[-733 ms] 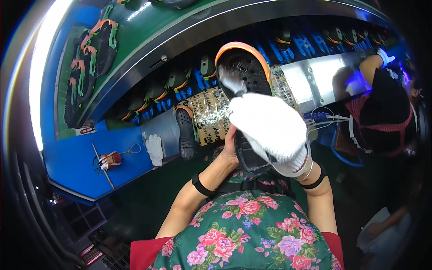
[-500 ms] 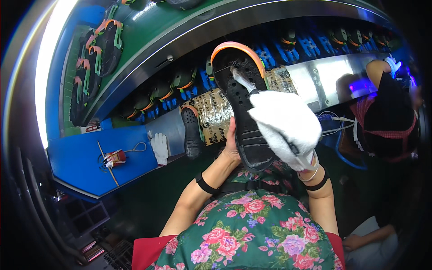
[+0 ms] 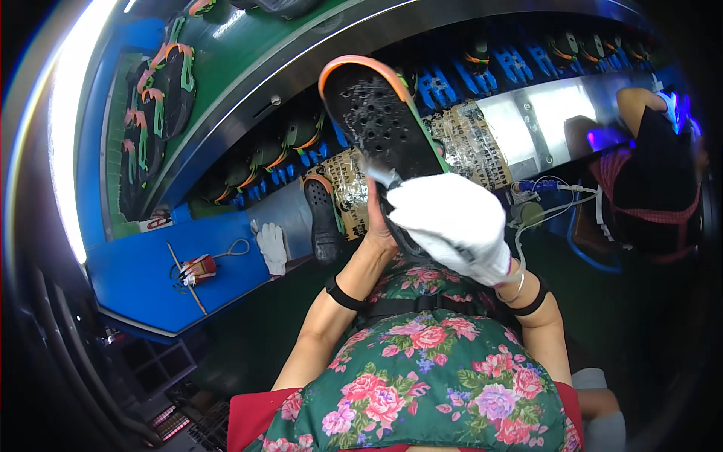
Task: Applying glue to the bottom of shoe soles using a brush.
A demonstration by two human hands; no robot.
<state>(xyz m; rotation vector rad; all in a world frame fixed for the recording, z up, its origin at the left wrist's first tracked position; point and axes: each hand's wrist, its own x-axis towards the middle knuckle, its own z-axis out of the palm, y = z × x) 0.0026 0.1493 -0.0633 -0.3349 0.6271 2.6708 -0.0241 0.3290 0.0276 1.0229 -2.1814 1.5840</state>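
Since the earlier frame, in the head view, the black shoe sole [image 3: 380,113] has been shifting up and to the left, and the brush [image 3: 382,178] has been travelling down from the holed forefoot to the sole's left edge, near the middle of its length. The left hand [image 3: 380,226], bare, is clamping on the sole from the left and below, its thumb lying along the edge while the other fingers are mostly hiding behind. The right hand [image 3: 456,222], wearing a white knitted glove, is closing around the brush; the bristles are blurring, so whether they are touching the sole cannot be told. The sole is hanging above the floral apron [image 3: 422,384] and in front of the tape-covered ledge [image 3: 474,143], its holed face turning toward the camera and its orange trim curving round the toe, with green running down the right side. Just left of the left hand, a second sole [image 3: 324,222] is lying by the ledge, its toe pointing away from the person. Farther left, a spare white glove [image 3: 272,248] is resting at the end of the blue table [image 3: 135,275], where a red container [image 3: 199,269] is lying next to a thin stick [image 3: 194,297]. At the right, a co-worker's gloved hand [image 3: 669,109] is reaching beside the metal ledge.
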